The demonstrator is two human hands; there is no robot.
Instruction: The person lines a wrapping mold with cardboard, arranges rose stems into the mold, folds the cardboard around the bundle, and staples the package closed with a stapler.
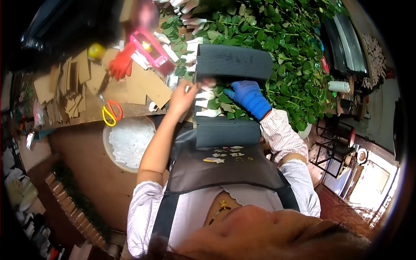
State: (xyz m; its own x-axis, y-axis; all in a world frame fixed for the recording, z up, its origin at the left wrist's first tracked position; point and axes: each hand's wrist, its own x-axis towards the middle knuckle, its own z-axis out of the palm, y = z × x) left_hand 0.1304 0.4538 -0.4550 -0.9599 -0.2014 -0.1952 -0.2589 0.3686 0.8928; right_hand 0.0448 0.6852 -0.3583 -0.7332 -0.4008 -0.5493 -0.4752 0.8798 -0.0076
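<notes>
Arranging seemed underway: left hand (181,97) too blurred to tell its hold, white wraps (209,113) just right of it, right hand (248,98) thumb-spread by leaves (225,98), hold unclear; next likely called for aligning.

Our two hands at the near edge of the bench (138,109), over white heads (208,113) and leaves (299,82).
Our bare left hand (183,99), its fingers blurred, is just beside the heads; our right hand (248,97), in a blue glove, is at the leaves between two dark ribbed flaps (234,60). Toward the bench's left end we see a pink box (162,54), a red glove (121,63) and card (157,89). Scissors (121,113) jut over the near edge, beside a tub (106,145) of white scraps (130,142) below.
</notes>
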